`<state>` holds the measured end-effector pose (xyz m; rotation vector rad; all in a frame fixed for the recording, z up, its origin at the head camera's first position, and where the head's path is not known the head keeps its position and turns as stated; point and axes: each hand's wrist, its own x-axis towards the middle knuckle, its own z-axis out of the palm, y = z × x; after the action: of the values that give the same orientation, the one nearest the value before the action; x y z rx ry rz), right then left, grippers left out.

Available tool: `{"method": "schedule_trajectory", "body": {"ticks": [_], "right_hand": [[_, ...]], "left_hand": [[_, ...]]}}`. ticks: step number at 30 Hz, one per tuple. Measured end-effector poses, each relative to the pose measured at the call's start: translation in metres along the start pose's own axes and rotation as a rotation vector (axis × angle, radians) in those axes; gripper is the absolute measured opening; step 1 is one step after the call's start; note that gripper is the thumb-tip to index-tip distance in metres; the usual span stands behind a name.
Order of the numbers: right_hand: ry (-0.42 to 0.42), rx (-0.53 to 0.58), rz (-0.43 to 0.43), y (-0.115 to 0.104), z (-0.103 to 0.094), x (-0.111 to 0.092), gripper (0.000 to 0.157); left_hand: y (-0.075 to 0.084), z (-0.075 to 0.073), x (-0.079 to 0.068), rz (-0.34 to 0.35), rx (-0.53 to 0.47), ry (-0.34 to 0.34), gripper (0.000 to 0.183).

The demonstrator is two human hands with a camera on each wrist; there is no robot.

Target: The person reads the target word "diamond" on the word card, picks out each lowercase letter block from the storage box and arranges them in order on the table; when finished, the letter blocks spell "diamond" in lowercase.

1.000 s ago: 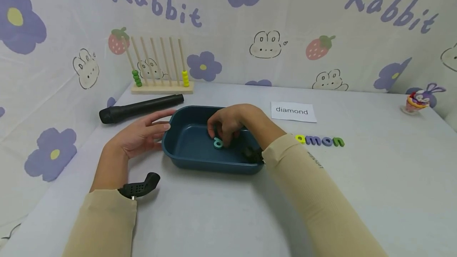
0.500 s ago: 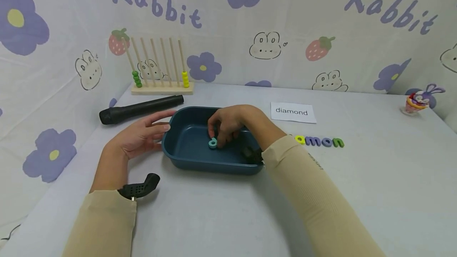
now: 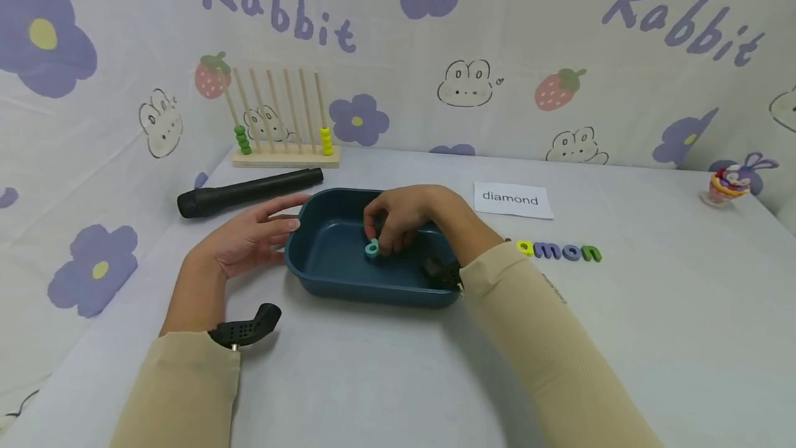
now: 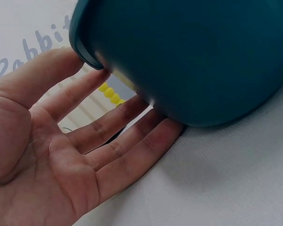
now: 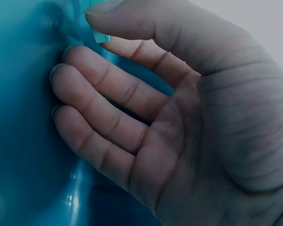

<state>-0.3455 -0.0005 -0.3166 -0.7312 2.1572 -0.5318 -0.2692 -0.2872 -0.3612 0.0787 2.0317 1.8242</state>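
A blue plastic bin (image 3: pixel 336 289) stands on the white table. Inside it, my right hand (image 3: pixel 401 216) pinches a small teal toy letter (image 3: pixel 372 249) between thumb and forefinger; the right wrist view shows just an edge of the letter (image 5: pixel 102 36) there, above the other curled fingers. The letter is shaped like a d or b, partly covered by the fingers. My left hand (image 3: pixel 251 237) touches the bin's left end with outstretched fingers. Seen from the left wrist, its fingertips (image 4: pixel 167 129) rest against the outer wall of the bin (image 4: pixel 203 61).
Right of the bin lie coloured letters (image 3: pixel 562 251) reading "amon", partly hidden by the right sleeve. Behind them is a card (image 3: pixel 513 200) printed "diamond". A black microphone (image 3: pixel 251 192), a wooden bead rack (image 3: pixel 286 155) and a rabbit figurine (image 3: pixel 730 182) stand farther back.
Over the past second the teal letter has shifted slightly left and turned in my right fingers. My left hand stays at the bin's end. The head view has tilted a little.
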Motion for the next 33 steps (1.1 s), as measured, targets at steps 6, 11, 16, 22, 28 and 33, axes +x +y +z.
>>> {"method": "schedule_trajectory", "body": {"ticks": [6, 11, 16, 22, 28, 33], "right_hand": [[0.033, 0.127, -0.081, 0.005, -0.004, -0.006, 0.029], [0.054, 0.219, -0.149, 0.006, -0.008, -0.009, 0.031], [0.083, 0.281, -0.179, 0.006, -0.010, -0.011, 0.031], [0.114, 0.303, -0.185, 0.005, -0.017, -0.021, 0.032], [0.185, 0.313, -0.190, 0.002, -0.025, -0.036, 0.032], [0.207, 0.319, -0.206, 0.002, -0.027, -0.045, 0.032]], "left_hand": [[0.002, 0.001, 0.000, 0.007, -0.004, -0.006, 0.063], [0.001, 0.001, 0.001, 0.014, 0.003, -0.017, 0.063], [-0.001, 0.001, 0.002, 0.017, -0.014, -0.035, 0.063], [-0.002, 0.000, 0.000, 0.028, -0.031, -0.036, 0.060], [-0.002, 0.001, 0.001, 0.024, -0.035, -0.042, 0.061], [-0.002, 0.001, 0.002, 0.017, -0.038, -0.042, 0.062]]}}
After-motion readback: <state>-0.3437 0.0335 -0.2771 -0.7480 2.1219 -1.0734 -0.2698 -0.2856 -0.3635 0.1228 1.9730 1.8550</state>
